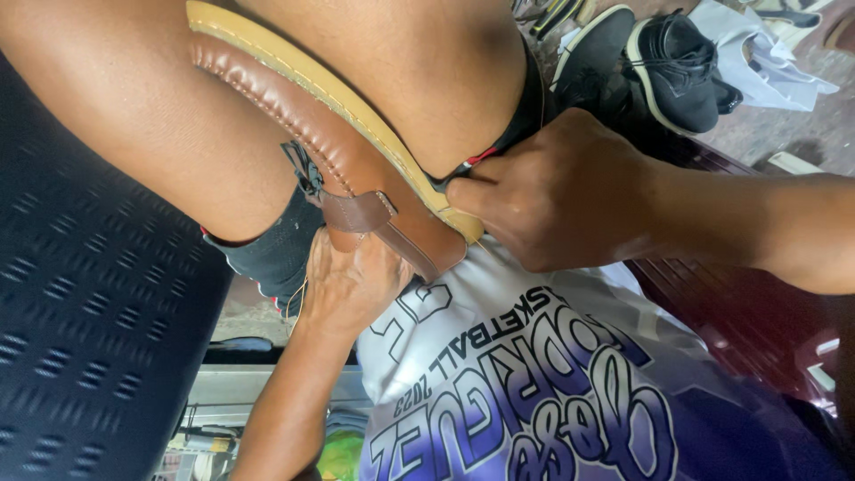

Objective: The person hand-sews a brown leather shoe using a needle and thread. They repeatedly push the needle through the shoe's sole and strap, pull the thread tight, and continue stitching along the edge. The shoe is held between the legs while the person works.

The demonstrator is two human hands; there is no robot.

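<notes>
A brown leather shoe [312, 134] with a tan stitched sole and a brown strap is clamped between my two bare knees. My left hand [349, 278] comes up from below and presses against the shoe's lower end, under the strap. My right hand [557, 191] reaches in from the right, its fingers pinched tight on the tan sole edge at the shoe's tip. A thin pale thread [299, 301] hangs beside my left wrist. What the right fingertips pinch besides the sole is hidden.
A pair of black sneakers [668, 62] and a white cloth [766, 58] lie on the floor at the top right. A dark perforated seat [89, 312] fills the left. A dark red wooden bench [739, 307] runs on the right. A cluttered shelf [209, 436] sits at the bottom left.
</notes>
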